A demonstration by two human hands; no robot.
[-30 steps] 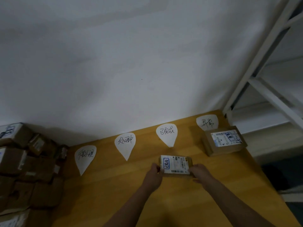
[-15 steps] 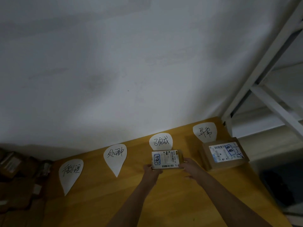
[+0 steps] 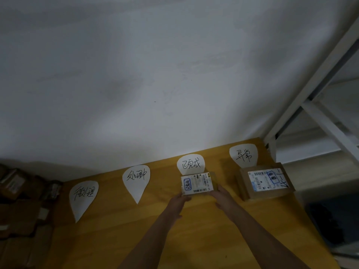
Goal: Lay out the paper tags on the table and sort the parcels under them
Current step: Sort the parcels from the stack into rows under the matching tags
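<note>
Several white teardrop paper tags with handwriting lie in a row along the far edge of the wooden table point(image 3: 120, 230). A small cardboard parcel point(image 3: 197, 183) with a white label sits just below the third tag point(image 3: 190, 164), covering its tip. My left hand point(image 3: 179, 200) grips its near left corner and my right hand point(image 3: 221, 197) its near right corner. A larger brown parcel point(image 3: 267, 180) lies under the rightmost tag point(image 3: 243, 155). The second tag point(image 3: 136, 180) and leftmost tag point(image 3: 83, 197) have nothing below them.
A dim stack of cardboard parcels point(image 3: 21, 210) stands at the left edge of the table. A white metal shelf frame point(image 3: 314, 105) rises at the right, beside the table's far corner. A plain wall backs the table.
Both hands have pushed the small parcel away from me, up to the third tag, whose tip it now covers. The view has shifted right, showing less of the parcel stack.
</note>
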